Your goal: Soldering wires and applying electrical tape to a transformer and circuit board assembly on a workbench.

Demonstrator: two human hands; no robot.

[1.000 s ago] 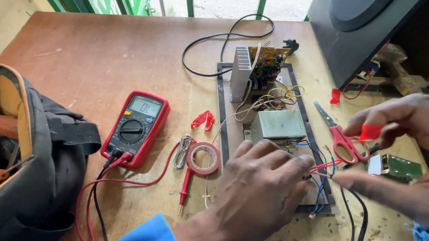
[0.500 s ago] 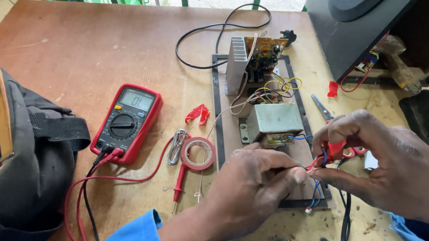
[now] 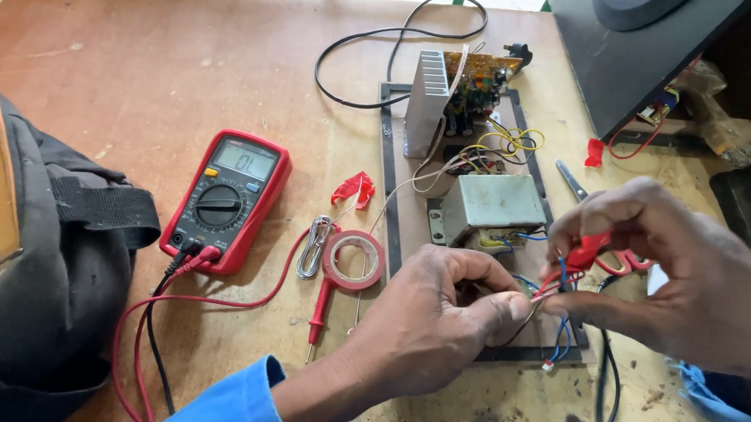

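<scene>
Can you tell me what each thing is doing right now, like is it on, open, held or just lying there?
left hand: grip shut, pinching the thin wires
right hand: grip shut on the same wires
multimeter: on, display lit, leads plugged in
tape roll: lying flat
red probe: lying on table, unused
scissors: lying partly under right hand
black bag: open
transformer: mounted on board

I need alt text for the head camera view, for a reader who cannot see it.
Two hands, the left hand and the right hand, pinch thin red and blue wires over an open circuit board panel on a wooden table. A red multimeter lies to the left.
</scene>
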